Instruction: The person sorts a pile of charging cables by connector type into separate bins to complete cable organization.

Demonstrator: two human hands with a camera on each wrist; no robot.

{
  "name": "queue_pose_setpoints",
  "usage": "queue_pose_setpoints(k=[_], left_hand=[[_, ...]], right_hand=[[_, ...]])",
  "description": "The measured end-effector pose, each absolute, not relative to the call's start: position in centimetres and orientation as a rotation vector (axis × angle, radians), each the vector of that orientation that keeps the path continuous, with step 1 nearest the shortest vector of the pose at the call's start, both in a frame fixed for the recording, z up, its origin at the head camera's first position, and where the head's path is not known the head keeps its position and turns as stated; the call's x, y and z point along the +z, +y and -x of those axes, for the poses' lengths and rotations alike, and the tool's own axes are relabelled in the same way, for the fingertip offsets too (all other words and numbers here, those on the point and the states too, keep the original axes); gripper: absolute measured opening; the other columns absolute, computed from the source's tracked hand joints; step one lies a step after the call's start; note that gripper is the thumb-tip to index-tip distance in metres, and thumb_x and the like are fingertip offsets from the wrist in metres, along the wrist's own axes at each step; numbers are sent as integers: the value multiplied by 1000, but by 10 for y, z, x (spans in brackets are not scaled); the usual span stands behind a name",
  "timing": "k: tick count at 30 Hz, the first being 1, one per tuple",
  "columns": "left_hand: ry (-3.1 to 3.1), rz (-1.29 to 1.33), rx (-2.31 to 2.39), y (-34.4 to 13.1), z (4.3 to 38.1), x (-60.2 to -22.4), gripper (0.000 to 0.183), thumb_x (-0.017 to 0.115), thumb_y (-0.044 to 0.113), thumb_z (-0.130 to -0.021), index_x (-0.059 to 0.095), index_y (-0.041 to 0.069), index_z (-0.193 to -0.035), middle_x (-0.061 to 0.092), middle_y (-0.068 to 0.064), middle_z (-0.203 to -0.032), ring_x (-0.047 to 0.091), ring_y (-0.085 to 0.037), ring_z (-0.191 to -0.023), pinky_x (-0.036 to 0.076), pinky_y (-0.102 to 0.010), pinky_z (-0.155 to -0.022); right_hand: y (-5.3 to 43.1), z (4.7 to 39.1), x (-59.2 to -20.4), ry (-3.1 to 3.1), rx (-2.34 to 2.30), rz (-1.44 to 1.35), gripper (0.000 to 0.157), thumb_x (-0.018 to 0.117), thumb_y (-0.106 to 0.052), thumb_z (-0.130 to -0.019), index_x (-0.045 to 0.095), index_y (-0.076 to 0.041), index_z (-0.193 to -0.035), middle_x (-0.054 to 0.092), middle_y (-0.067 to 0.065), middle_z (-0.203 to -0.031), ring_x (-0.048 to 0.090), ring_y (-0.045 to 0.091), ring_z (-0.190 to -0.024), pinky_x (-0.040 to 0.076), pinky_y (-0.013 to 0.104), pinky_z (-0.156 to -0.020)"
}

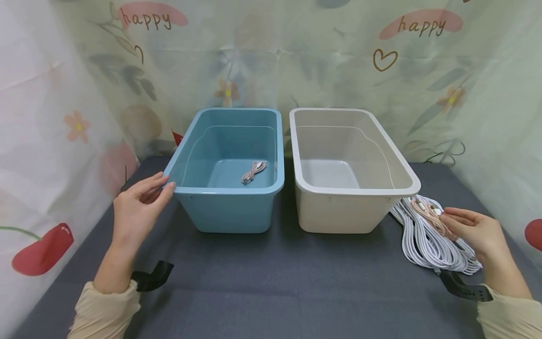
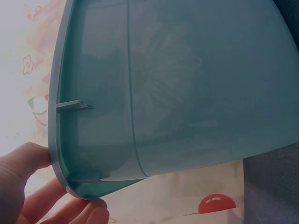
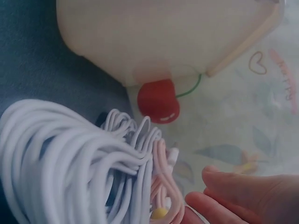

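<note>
The blue bin [image 1: 228, 212] stands at the left of the table with a small bundled pinkish cable [image 1: 254, 172] lying in it. My left hand [image 1: 137, 207] holds the bin's near left rim corner, the thumb and fingers on either side of the rim in the left wrist view. On the right lies a large coil of white cable [image 1: 427, 245] with a bundled pink cable [image 1: 434, 219] on top. My right hand [image 1: 478, 233] is at the pink cable, fingertips right at its edge; in the right wrist view the thumb stands apart from the cable.
A beige bin [image 1: 338, 212] stands beside the blue one, its near right corner overhanging part of the white coil. A dark cloth [image 1: 288, 282] covers the table. Patterned curtains [image 1: 271, 70] hang behind and at both sides.
</note>
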State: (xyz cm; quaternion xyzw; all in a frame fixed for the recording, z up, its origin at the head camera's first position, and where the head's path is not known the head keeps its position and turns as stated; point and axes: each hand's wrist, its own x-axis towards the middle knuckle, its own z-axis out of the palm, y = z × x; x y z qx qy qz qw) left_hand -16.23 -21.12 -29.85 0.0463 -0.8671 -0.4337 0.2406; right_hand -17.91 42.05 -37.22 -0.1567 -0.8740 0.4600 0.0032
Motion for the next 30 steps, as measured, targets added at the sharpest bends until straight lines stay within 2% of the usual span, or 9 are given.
queue_pose_setpoints(k=[5, 8, 10, 14, 17, 25, 26, 28, 30], left_hand=[[-2377, -127, -1187, -211, 162, -299, 42, 66, 32, -86, 64, 8, -120, 60, -5, -130, 63, -28, -110, 48, -13, -84], [-2376, -122, -1187, -212, 162, -299, 42, 66, 32, -86, 64, 8, -120, 60, -5, -130, 63, -28, -110, 48, -12, -84], [-2372, -120, -1188, -212, 162, -300, 41, 66, 31, -86, 64, 8, -120, 60, -5, -129, 63, -27, -109, 48, -10, -83], [-2364, -116, -1190, -212, 163, -300, 40, 66, 30, -86, 65, 8, -119, 60, -4, -129, 64, -26, -109, 47, -7, -82], [-2362, -114, -1190, -212, 163, -300, 40, 66, 30, -86, 65, 8, -119, 60, -5, -129, 64, -26, -109, 47, -6, -81], [-2370, -116, -1188, -213, 162, -301, 41, 66, 31, -85, 65, 9, -119, 60, -6, -129, 64, -25, -109, 48, -7, -81], [-2370, -116, -1188, -213, 162, -301, 41, 66, 31, -85, 65, 9, -119, 60, -6, -129, 64, -25, -109, 48, -7, -81], [-2369, -116, -1189, -213, 162, -301, 41, 66, 31, -85, 65, 9, -119, 60, -6, -129, 64, -25, -109, 47, -6, -81], [-2368, -116, -1191, -213, 162, -301, 41, 66, 31, -85, 65, 8, -119, 60, -6, -130, 64, -25, -109, 47, -6, -81]], right_hand=[[422, 182, -377, -2821, 1362, 541, 44, 65, -52, -81, 64, -23, -115, 58, -34, -73, 61, -6, -69, 47, 33, -70], [418, 180, -376, -2851, 1332, 557, 51, 66, -50, -81, 63, -14, -118, 60, -32, -72, 61, -8, -68, 47, 34, -72], [415, 178, -374, -2874, 1299, 527, 65, 65, -48, -82, 57, 2, -124, 62, -28, -74, 57, -12, -67, 44, 41, -79], [407, 174, -369, -2912, 1190, 508, 70, 64, -47, -83, 53, 8, -125, 64, -25, -75, 49, -17, -67, 46, 27, -71], [402, 173, -367, -2903, 1173, 512, 69, 65, -46, -83, 54, 8, -124, 64, -25, -73, 52, -15, -66, 42, 14, -56], [400, 173, -366, -2838, 1215, 507, 67, 66, -41, -84, 52, 11, -124, 63, -24, -70, 59, -6, -62, 51, 16, -55], [400, 173, -366, -2820, 1227, 532, 60, 66, -41, -84, 58, 5, -121, 62, -25, -69, 60, -6, -61, 51, 17, -54], [400, 173, -365, -2786, 1259, 533, 59, 66, -40, -84, 58, 5, -121, 61, -27, -68, 61, -5, -61, 52, 19, -54], [400, 173, -364, -2744, 1312, 531, 44, 67, -39, -84, 65, -5, -112, 59, -30, -65, 61, -5, -61, 53, 20, -54]])
